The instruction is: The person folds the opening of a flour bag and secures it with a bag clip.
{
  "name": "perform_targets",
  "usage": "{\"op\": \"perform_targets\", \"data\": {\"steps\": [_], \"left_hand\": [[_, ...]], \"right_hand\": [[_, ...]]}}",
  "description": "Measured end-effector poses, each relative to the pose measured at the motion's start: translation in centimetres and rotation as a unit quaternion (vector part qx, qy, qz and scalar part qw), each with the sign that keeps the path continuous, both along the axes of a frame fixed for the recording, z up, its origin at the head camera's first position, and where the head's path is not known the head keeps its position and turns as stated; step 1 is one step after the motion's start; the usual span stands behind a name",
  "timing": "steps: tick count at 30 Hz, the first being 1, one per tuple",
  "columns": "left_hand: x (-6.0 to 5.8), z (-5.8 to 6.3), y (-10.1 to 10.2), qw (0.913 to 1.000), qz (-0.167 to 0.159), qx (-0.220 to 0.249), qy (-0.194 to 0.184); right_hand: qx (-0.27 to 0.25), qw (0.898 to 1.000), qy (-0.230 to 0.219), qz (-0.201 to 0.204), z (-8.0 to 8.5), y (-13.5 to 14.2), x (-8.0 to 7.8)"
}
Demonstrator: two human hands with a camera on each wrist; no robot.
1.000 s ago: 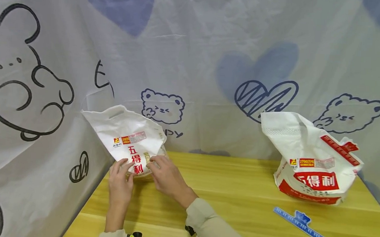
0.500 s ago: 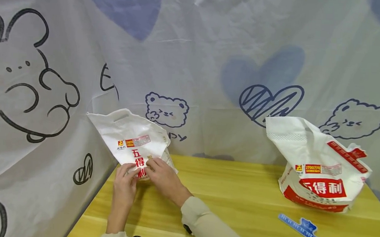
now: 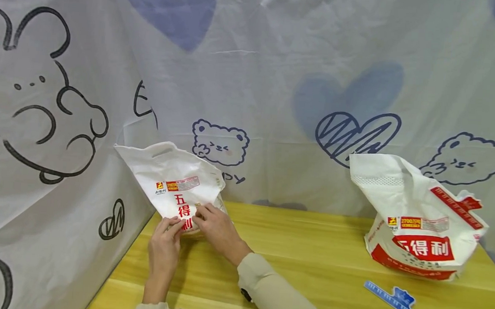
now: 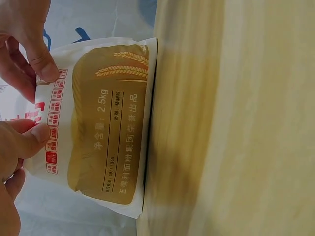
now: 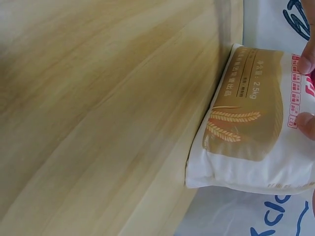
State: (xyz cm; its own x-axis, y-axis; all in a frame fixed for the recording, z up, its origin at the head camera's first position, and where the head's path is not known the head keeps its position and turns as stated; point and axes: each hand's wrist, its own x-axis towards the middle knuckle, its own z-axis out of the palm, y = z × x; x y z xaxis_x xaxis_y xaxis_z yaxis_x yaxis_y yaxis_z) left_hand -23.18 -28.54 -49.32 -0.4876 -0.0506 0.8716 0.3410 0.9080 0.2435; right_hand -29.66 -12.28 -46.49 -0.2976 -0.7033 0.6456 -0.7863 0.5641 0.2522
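A white flour bag (image 3: 174,169) with red lettering stands at the left, against the cloth backdrop. Its top leans back and looks flattened. My left hand (image 3: 164,246) pinches the front of this bag low on the left side. Close beside it, my right hand (image 3: 219,231) pinches the same front face further right. Both thumbs press just above the gold panel (image 4: 110,128) with wheat ears, as the left wrist view shows. In the right wrist view, the left thumb (image 5: 307,59) and right thumb (image 5: 306,125) lie on the bag apart from each other.
A second flour bag (image 3: 429,246) stands on the right, its top folded under a red clip (image 3: 457,207). A blue clip (image 3: 402,305) lies in front of it on the wooden table (image 3: 301,252). Patterned cloth (image 3: 277,80) hangs behind and at the left.
The head view has shifted slightly, moving the scene rightward and down in the picture. My hands have come a little closer together on the bag.
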Motion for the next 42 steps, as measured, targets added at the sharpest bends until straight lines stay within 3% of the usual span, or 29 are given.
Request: {"op": "perform_targets", "data": {"steps": [11,22,30,42], "left_hand": [[0.0,0.1,0.2,0.9996,0.021,-0.006,0.019],[-0.1,-0.1,0.3,0.9988,0.023,-0.002,0.043],[-0.2,-0.4,0.9,0.9984,0.018,-0.009,0.053],[-0.1,-0.2,2.1,0.9992,0.003,-0.017,0.036]], "right_hand": [[-0.013,1.000,-0.002,-0.007,0.0,0.0,0.1],[-0.029,1.000,-0.001,0.010,0.0,0.2,0.1],[-0.027,1.000,0.001,-0.004,-0.1,0.9,0.4],[-0.030,1.000,0.002,0.007,0.1,2.5,0.3]]}}
